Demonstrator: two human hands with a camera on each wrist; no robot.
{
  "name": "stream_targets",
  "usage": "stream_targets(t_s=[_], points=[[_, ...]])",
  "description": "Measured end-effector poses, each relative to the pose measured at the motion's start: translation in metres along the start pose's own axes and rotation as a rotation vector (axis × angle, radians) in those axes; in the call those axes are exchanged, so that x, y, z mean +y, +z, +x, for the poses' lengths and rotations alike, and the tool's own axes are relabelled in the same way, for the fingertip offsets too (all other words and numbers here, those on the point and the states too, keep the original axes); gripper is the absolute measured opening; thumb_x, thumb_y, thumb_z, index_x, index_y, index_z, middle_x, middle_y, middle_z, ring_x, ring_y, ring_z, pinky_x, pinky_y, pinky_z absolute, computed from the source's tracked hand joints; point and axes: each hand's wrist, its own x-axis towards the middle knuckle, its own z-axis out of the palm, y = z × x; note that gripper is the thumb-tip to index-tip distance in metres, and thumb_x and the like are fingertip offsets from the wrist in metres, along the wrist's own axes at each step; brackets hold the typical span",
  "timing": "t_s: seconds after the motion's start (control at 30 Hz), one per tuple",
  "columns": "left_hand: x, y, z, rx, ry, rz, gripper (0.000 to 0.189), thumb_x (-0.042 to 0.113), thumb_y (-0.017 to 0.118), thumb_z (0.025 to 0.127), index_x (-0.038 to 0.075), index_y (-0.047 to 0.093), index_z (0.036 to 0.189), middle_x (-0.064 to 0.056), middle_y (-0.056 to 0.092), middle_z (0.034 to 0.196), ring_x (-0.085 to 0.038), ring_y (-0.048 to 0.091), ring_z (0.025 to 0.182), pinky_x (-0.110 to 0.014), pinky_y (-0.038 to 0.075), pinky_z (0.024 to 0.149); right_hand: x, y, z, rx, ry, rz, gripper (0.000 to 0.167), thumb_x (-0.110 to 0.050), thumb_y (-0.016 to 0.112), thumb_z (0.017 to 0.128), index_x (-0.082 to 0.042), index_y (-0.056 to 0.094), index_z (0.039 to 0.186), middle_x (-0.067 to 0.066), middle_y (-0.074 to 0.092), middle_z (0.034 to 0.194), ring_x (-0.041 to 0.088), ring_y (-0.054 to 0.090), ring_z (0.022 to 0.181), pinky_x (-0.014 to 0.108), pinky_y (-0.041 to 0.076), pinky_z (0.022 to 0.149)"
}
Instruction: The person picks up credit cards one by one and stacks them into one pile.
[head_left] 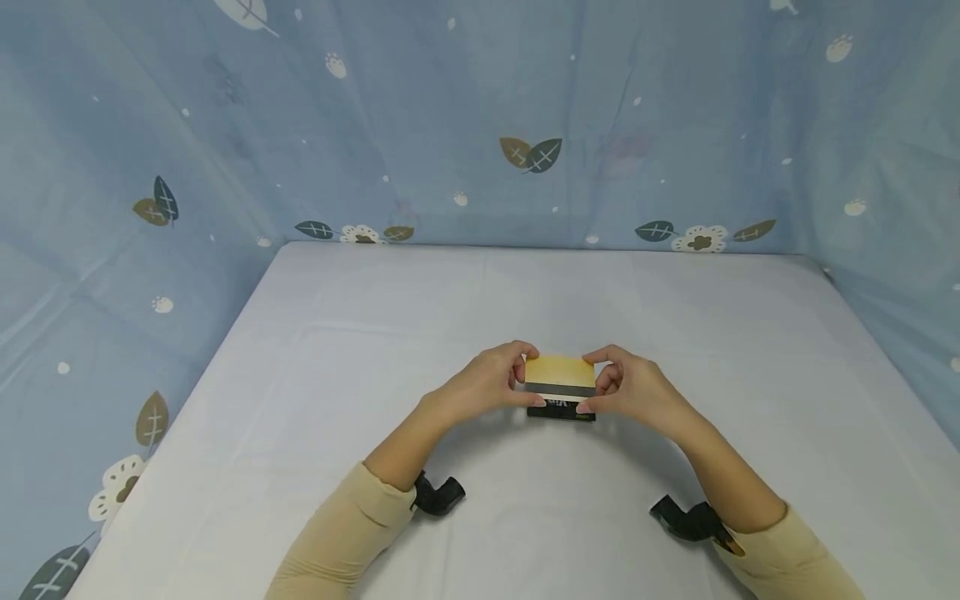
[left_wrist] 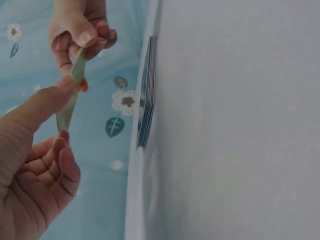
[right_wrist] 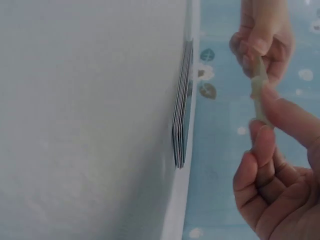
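Note:
A yellow card (head_left: 559, 371) with a dark stripe is held flat between both hands in the head view. My left hand (head_left: 491, 381) pinches its left edge between thumb and fingers. On the right edge, my right hand (head_left: 636, 385) pinches it the same way. Beneath lies a stack of cards (head_left: 561, 412) with a black top face, partly hidden by the held card. Both wrist views show a gap between the raised card (left_wrist: 69, 107) and the stack (right_wrist: 181, 115) on the table.
The white-covered table (head_left: 360, 333) extends around the hands. A blue curtain (head_left: 450, 108) printed with leaves and flowers hangs behind it and along the sides. Black curved pieces (head_left: 441, 497) stick out at both sleeve cuffs.

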Motion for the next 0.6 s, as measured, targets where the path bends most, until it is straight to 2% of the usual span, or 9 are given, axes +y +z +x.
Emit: stream_targets(t_s=[0.3, 0.6], points=[[-0.009, 0.011, 0.005, 0.000, 0.042, -0.009, 0.061, 0.028, 0.080, 0.076, 0.003, 0.052, 0.124, 0.001, 0.055, 0.084, -0.009, 0.051, 0.068, -0.021, 0.043, 0.061, 0.012, 0.000, 0.000, -0.021, 0.000, 0.036, 0.068, -0.019, 0.085, 0.068, 0.001, 0.052, 0.124, 0.001, 0.063, 0.073, 0.015, 0.055, 0.061, 0.026, 0.045, 0.057], [-0.018, 0.018, 0.005, -0.001, 0.034, -0.032, 0.062, 0.029, 0.081, 0.075, 0.003, 0.053, 0.123, 0.002, 0.055, 0.083, -0.008, 0.050, 0.067, -0.020, 0.043, 0.062, 0.028, 0.009, 0.005, -0.030, -0.052, 0.027, 0.066, -0.020, 0.085, 0.068, 0.001, 0.054, 0.123, 0.001, 0.060, 0.075, 0.013, 0.052, 0.058, 0.024, 0.045, 0.053]])
